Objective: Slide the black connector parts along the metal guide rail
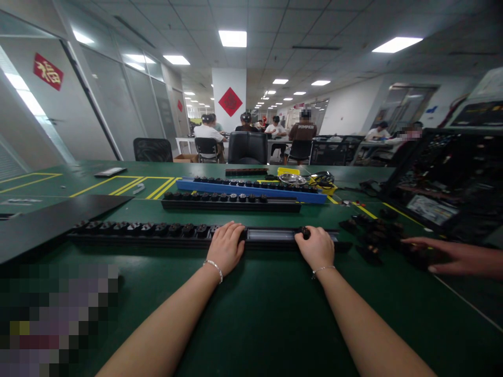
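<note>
A long black rail [137, 242] lies across the green table in front of me, with a row of black socket modules [161, 229] along its left and middle part. My left hand [227, 242] rests over the row's right end, its fingers bent over the rail and the modules there. Right of it a bare grey channel [271, 234] shows inside the rail. My right hand [316, 245] is closed at the channel's right part, with a small black socket module [305, 232] between thumb and fingers. The fingers' far sides are hidden.
Another person's hand [448, 256] reaches from the right to a pile of loose black modules [373, 233]. Behind my rail lie another black rail [231, 205] and a blue rail [251, 189]. An open black computer case [424, 178] stands right; a black panel [58, 220] lies left.
</note>
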Demonstrator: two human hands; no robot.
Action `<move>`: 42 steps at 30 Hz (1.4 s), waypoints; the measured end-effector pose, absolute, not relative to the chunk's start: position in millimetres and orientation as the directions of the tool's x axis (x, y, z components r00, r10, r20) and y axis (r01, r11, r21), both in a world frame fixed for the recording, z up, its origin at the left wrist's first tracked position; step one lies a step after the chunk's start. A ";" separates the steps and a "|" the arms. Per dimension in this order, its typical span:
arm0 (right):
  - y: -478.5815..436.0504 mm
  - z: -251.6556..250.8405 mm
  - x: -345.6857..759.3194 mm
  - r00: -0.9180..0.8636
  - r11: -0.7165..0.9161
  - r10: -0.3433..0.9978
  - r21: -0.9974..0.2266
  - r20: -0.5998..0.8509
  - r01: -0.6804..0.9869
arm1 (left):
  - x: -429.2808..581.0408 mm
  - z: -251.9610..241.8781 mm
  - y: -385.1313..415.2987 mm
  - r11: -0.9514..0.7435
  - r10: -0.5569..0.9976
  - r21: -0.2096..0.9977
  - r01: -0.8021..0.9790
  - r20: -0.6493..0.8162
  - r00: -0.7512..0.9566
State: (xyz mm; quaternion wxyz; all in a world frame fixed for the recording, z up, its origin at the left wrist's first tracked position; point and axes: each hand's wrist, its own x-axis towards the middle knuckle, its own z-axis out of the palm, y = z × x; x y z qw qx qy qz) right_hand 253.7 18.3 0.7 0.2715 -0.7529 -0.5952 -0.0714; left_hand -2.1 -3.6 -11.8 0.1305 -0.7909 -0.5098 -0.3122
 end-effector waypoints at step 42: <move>19.4 3.4 271.4 0.364 -0.236 0.828 -0.324 0.426 0.916 | -3.4 -12.7 -3.5 -0.446 0.725 0.120 0.887 0.629 0.280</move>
